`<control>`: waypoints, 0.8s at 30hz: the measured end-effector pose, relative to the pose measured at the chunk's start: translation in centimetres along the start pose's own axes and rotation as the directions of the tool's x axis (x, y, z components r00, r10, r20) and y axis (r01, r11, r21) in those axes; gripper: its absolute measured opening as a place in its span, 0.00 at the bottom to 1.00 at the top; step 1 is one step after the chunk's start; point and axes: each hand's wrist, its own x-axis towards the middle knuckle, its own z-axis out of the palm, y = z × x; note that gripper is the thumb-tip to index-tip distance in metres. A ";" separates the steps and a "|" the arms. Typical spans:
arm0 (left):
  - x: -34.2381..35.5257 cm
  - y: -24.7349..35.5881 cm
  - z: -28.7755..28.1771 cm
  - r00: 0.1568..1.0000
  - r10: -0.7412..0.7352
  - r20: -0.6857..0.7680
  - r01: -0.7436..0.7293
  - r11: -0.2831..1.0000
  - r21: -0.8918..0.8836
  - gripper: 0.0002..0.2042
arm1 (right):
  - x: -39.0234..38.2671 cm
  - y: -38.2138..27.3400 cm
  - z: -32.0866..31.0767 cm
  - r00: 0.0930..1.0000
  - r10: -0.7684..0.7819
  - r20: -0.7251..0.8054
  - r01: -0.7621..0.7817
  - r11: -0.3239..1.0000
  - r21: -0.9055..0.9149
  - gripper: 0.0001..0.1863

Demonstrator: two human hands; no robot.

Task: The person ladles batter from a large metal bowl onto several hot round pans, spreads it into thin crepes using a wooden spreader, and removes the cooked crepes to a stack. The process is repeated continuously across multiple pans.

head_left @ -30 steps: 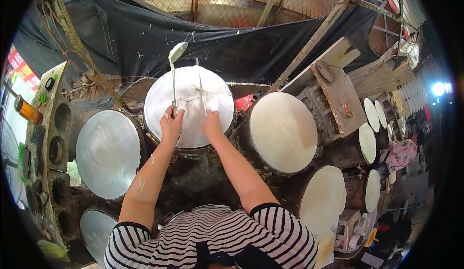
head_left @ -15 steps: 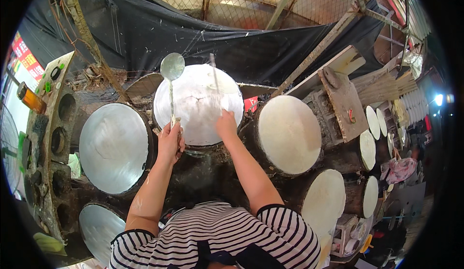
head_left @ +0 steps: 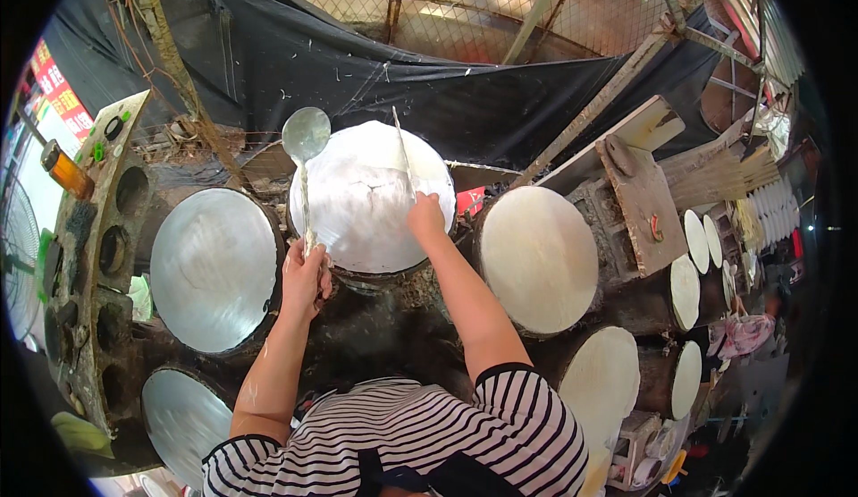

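My left hand (head_left: pixel 307 278) is closed round the handle of a long ladle (head_left: pixel 307 133), whose round, batter-smeared bowl is raised over the upper left rim of the middle griddle (head_left: pixel 344 220). Closed as well, my right hand (head_left: pixel 427 218) grips a long, thin, flat spreading blade (head_left: pixel 401 150) by its near end. The blade slants up and away over the right half of that griddle. White batter (head_left: pixel 380 144) covers the far and right parts of the disc, while the near left part looks thin and streaky grey. Whether the blade touches the batter is hard to tell.
Bare metal griddles (head_left: pixel 213 269) stand on the left, and griddles coated in pale batter (head_left: pixel 538 260) on the right. A board with holes (head_left: pixel 112 256) edges the far left, holding an amber bottle (head_left: pixel 67 172). Black sheeting (head_left: pixel 357 86) hangs behind; a slanting wooden post (head_left: pixel 594 104) stands beyond.
The ladle has shifted left, away from the griddle's middle. My right hand and the blade have swept slightly right and the blade now tilts more. The whole view has shifted a little.
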 end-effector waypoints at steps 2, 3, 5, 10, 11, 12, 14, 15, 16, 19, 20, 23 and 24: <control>-0.1 -0.2 0.2 1.000 -0.005 -0.015 0.005 1.000 0.012 0.07 | 1.0 0.7 0.7 0.997 -0.039 0.071 0.041 0.999 -0.022 0.17; -0.1 -0.2 0.2 0.999 -0.008 -0.034 0.008 1.000 0.001 0.07 | 0.9 0.5 1.5 0.994 -0.079 0.071 0.079 0.997 0.009 0.17; -0.3 -0.2 0.3 0.999 -0.015 -0.049 0.014 1.000 -0.024 0.07 | -0.6 0.5 2.9 0.986 -0.153 0.063 0.149 0.987 0.058 0.16; -1.6 0.9 1.1 0.996 -0.023 -0.084 0.021 0.999 -0.030 0.09 | -2.4 2.1 1.1 0.943 -0.311 0.118 0.301 0.949 0.094 0.14; -1.7 0.8 1.1 0.996 -0.017 -0.092 0.015 0.999 -0.028 0.09 | -1.5 2.2 0.5 0.943 -0.301 0.141 0.294 0.953 0.067 0.14; -1.8 0.8 1.2 0.996 -0.013 -0.093 0.010 1.000 -0.025 0.09 | -0.2 2.1 0.0 0.957 -0.276 0.093 0.272 0.961 0.056 0.13; -2.2 0.5 1.8 0.995 -0.007 -0.103 0.005 1.000 -0.020 0.09 | 2.3 2.1 -0.7 0.976 -0.218 0.002 0.217 0.976 0.033 0.13; -2.4 0.6 2.2 0.994 -0.001 -0.112 -0.001 1.000 -0.015 0.09 | 3.0 2.2 -0.3 0.971 -0.236 0.038 0.235 0.972 0.027 0.13; -2.5 0.7 2.5 0.993 0.005 -0.119 -0.006 1.000 -0.009 0.09 | 3.5 2.4 0.1 0.965 -0.253 0.074 0.253 0.967 0.021 0.14; -2.8 0.4 2.5 0.988 0.015 -0.152 -0.017 1.000 -0.015 0.09 | 2.6 2.4 0.7 0.922 -0.342 0.182 0.341 0.939 0.039 0.15; -2.8 0.4 2.5 0.986 0.025 -0.167 -0.028 0.999 -0.017 0.09 | 1.8 2.5 0.7 0.901 -0.376 0.217 0.374 0.926 0.052 0.15; -2.9 0.1 2.2 0.981 0.040 -0.189 -0.046 0.999 -0.027 0.09 | -0.3 4.1 0.1 0.830 -0.470 0.299 0.437 0.883 0.173 0.16; -3.2 0.1 2.1 0.979 0.032 -0.201 -0.038 0.999 -0.025 0.09 | -0.1 4.4 -0.6 0.835 -0.475 0.276 0.453 0.880 0.144 0.17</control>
